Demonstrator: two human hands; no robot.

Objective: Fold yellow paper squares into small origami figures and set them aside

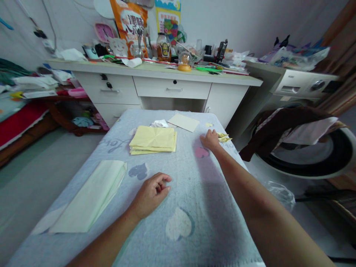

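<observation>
My left hand (151, 193) hovers over the bed-like covered surface, its fingers loosely curled and its thumb apart from them, with nothing held. Further off, my right hand (210, 141) reaches to the far right part of the cloth, thumb apart from the bent fingers. Just right of it lies a folded yellow paper piece (224, 137), partly behind the hand; whether they touch is unclear. A stack of yellow paper sheets (154, 138), the top one creased, sits beyond my left hand. A folded pale green paper bundle (93, 196) lies to the left.
A white card (183, 122) and a crumpled white tissue (159, 123) lie at the far end of the heart-patterned cloth (178, 170). Behind stands a cluttered white desk (172, 86). On the right, a washing machine (300, 87) has its door open, with clothes hanging out.
</observation>
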